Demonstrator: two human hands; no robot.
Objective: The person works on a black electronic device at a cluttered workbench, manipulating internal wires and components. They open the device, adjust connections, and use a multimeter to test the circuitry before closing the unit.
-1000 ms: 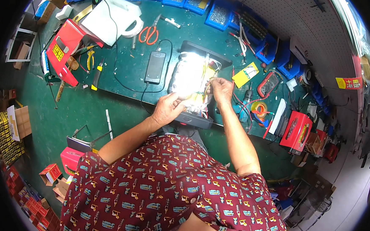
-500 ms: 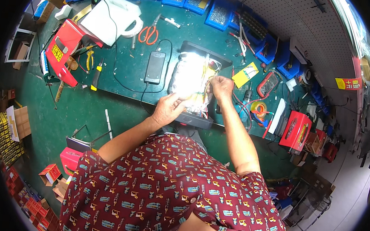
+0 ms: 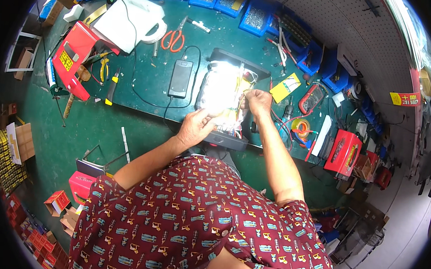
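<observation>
In front of me at the bench's near edge lies an opened device with dark end panels [image 3: 229,141], its inside washed out by bright light. Thin coloured wires [image 3: 236,128] show along its right side. My left hand [image 3: 196,127] is at the device's near left part, thumb and fingers pinched together; what lies between them is lost in the glare. Over the right side, my right hand [image 3: 258,102] is closed in a pinch at the yellowish wires, but I cannot make out exactly what it grips.
Left of the device lie a black power adapter [image 3: 181,78] with its cord, orange-handled scissors [image 3: 173,40] and a box cutter [image 3: 112,90]. To the right are a yellow card [image 3: 285,87], a red multimeter [image 3: 311,98], a tape roll [image 3: 301,127] and a red case [image 3: 343,151]. Blue bins [image 3: 254,18] line the back.
Almost nothing differs. Both hands keep their places at the device, with at most a slight shift of the right fingers.
</observation>
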